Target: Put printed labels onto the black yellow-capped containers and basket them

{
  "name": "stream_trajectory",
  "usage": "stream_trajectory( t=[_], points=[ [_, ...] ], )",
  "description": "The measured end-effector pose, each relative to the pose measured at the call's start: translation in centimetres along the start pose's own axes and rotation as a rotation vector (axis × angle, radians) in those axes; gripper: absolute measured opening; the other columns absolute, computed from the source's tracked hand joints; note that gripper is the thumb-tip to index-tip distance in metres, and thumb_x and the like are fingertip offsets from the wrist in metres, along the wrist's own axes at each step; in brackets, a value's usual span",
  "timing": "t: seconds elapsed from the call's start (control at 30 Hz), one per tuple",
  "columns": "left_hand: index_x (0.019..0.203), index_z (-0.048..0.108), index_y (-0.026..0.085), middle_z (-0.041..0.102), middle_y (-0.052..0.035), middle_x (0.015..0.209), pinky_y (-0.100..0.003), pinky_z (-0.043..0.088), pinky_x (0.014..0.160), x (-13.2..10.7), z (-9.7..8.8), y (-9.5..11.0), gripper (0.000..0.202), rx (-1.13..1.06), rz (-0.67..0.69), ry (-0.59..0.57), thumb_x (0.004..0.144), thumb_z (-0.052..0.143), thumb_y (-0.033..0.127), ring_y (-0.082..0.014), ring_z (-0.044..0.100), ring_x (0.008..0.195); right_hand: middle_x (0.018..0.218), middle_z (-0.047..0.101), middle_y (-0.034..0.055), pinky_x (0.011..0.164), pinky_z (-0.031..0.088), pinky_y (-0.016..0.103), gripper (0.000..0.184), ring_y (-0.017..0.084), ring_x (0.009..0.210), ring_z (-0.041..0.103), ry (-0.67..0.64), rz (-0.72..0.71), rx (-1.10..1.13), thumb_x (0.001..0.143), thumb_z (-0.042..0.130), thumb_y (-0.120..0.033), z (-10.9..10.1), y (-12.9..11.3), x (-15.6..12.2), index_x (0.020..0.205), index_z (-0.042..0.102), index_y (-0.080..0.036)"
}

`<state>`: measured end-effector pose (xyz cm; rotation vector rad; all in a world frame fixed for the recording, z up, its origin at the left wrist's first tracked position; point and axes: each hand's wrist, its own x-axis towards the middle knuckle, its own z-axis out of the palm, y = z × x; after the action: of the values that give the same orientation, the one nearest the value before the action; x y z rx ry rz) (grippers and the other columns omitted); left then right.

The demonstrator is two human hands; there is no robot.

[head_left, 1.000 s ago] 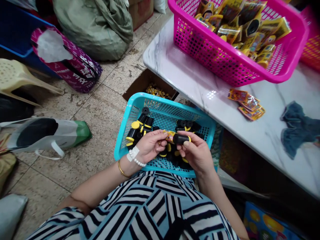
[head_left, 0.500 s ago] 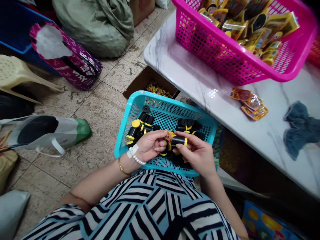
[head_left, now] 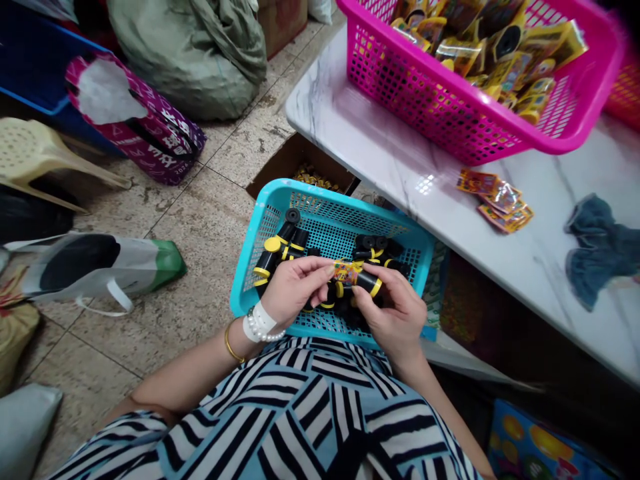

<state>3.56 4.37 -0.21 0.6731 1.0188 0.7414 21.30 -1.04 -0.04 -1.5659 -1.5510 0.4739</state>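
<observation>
Over a turquoise basket, my right hand grips a black cylinder with a yellow rim between thumb and fingers. My left hand pinches the left edge of a printed yellow-orange plastic sleeve. The sleeve lies at the cylinder's left end and covers part of it; how far it is fitted around, I cannot tell. Below my hands, more black cylinders with yellow ends lie in the basket, partly hidden by my fingers.
On the marble-patterned table, a pink basket holds several wrapped cylinders. Nearby are flat printed sleeves and a small denim garment. A cardboard box with small yellow pieces sits behind the turquoise basket. Bags and a stool occupy the left floor.
The sleeve has come over the cylinder's left part and shows more of its print. The cylinder's right end has tipped downward and shifted slightly right. My left hand has turned, its back now more visible.
</observation>
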Motion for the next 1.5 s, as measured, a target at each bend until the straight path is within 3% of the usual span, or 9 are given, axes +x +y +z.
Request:
stream_trajectory(
  t=[0.13,0.2,0.3,0.53,0.77,0.97,1.27,1.43,1.5],
  points=[
    [0.103,0.072,0.016,0.070,-0.0052,0.088,-0.019,0.045,0.053,-0.8,-0.2,-0.2,0.030,-0.022,0.118,0.080,0.076,0.080,0.028,-0.0084,0.057,0.062,0.103,0.073,0.0049,0.081,0.057,0.037,0.030,0.021,0.091,0.069,-0.014,0.034,0.081,0.083,0.072,-0.021,-0.7,0.1,-0.8,0.112,0.070,-0.026],
    [0.108,0.071,0.017,0.071,-0.0076,0.102,-0.022,0.051,0.066,-1.3,-0.4,-0.2,0.038,0.018,0.098,-0.019,0.073,0.082,0.023,-0.0119,0.063,0.077,0.105,0.072,0.0048,0.082,0.057,0.037,0.033,0.021,0.094,0.068,-0.105,0.023,0.138,0.083,0.073,-0.021,-0.9,0.0,-1.4,0.115,0.070,-0.028],
    [0.105,0.071,0.015,0.071,-0.0063,0.094,-0.025,0.052,0.076,-2.1,-0.8,-0.6,0.036,0.087,-0.017,-0.208,0.072,0.083,0.022,-0.0143,0.065,0.083,0.114,0.064,0.0073,0.090,0.055,0.041,0.045,0.023,0.105,0.064,-0.235,-0.021,0.185,0.084,0.072,-0.023,-0.9,-0.2,-2.4,0.128,0.065,-0.029],
    [0.097,0.072,0.013,0.072,-0.0043,0.091,-0.027,0.049,0.078,-3.1,-1.6,-2.6,0.035,0.227,0.016,-0.267,0.068,0.086,0.027,-0.0142,0.065,0.081,0.111,0.065,0.0063,0.082,0.059,0.036,0.059,0.017,0.091,0.067,-0.206,0.092,0.297,0.090,0.066,-0.021,-0.1,-0.7,-5.3,0.145,0.047,-0.032],
    [0.112,0.065,0.016,0.069,-0.0040,0.083,-0.025,0.050,0.058,-6.0,-1.9,-3.8,0.053,0.085,-0.117,-0.301,0.073,0.080,0.048,-0.0144,0.065,0.067,0.107,0.068,0.0076,0.082,0.060,0.036,0.031,0.020,0.096,0.068,-0.098,-0.241,0.071,0.088,0.068,-0.018,-0.3,-1.9,-8.5,0.117,0.069,-0.027],
    [0.083,0.062,0.012,0.064,-0.0020,0.072,-0.018,0.041,0.048,-6.2,-2.5,-4.6,0.045,0.130,-0.079,-0.318,0.074,0.077,0.054,-0.0076,0.057,0.052,0.107,0.069,0.0087,0.087,0.060,0.037,0.034,0.021,0.099,0.069,-0.067,-0.379,0.064,0.089,0.065,-0.015,0.2,-1.4,-8.5,0.121,0.069,-0.026],
    [0.100,0.068,0.015,0.068,-0.0024,0.092,-0.024,0.050,0.074,-4.3,-2.1,-3.3,0.033,0.234,0.137,-0.395,0.074,0.082,0.030,-0.0122,0.063,0.080,0.105,0.073,0.0056,0.078,0.062,0.033,0.047,0.019,0.087,0.072,0.019,-0.125,0.144,0.082,0.070,-0.012,2.0,-0.4,-8.9,0.126,0.067,-0.029],
    [0.103,0.063,0.015,0.064,0.0011,0.078,-0.021,0.047,0.055,-4.3,-2.3,-4.4,0.035,0.173,0.014,-0.365,0.081,0.076,0.039,-0.0080,0.057,0.056,0.114,0.069,0.0072,0.081,0.064,0.035,0.070,0.019,0.093,0.071,-0.023,-0.082,0.191,0.082,0.073,-0.012,2.1,-0.4,-9.0,0.145,0.050,-0.031],
    [0.100,0.063,0.014,0.063,0.0019,0.073,-0.019,0.043,0.051,-4.3,-2.4,-4.9,0.037,0.125,-0.012,-0.323,0.081,0.075,0.043,-0.0070,0.056,0.052,0.115,0.068,0.0078,0.077,0.065,0.034,0.063,0.019,0.092,0.070,-0.039,-0.090,0.199,0.082,0.074,-0.013,1.8,-0.4,-8.7,0.140,0.056,-0.031]
  ],
)
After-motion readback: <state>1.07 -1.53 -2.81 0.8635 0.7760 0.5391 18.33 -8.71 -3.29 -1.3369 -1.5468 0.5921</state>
